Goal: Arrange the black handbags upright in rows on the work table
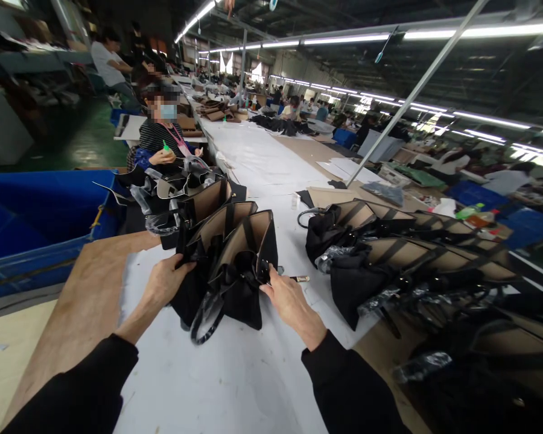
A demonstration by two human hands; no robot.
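Note:
A row of black handbags with tan linings (235, 253) lies on its side on the white-covered worktable (226, 374) in front of me. My left hand (165, 283) grips the left edge of the nearest bags, fingers curled round the black material. My right hand (287, 301) is closed on the right edge of the front bag (247, 283), near its metal fitting. A looped black handle (203, 328) hangs from that bag onto the table. A small gold-tipped tool (298, 278) lies just beyond my right hand.
A second long pile of black and tan bags (411, 259) lies to the right. A blue bin (40, 223) stands at the left. A masked person (163, 141) sits at the table further back, beside plastic-wrapped bags (176, 187). A slanted metal pole (416, 90) rises at right.

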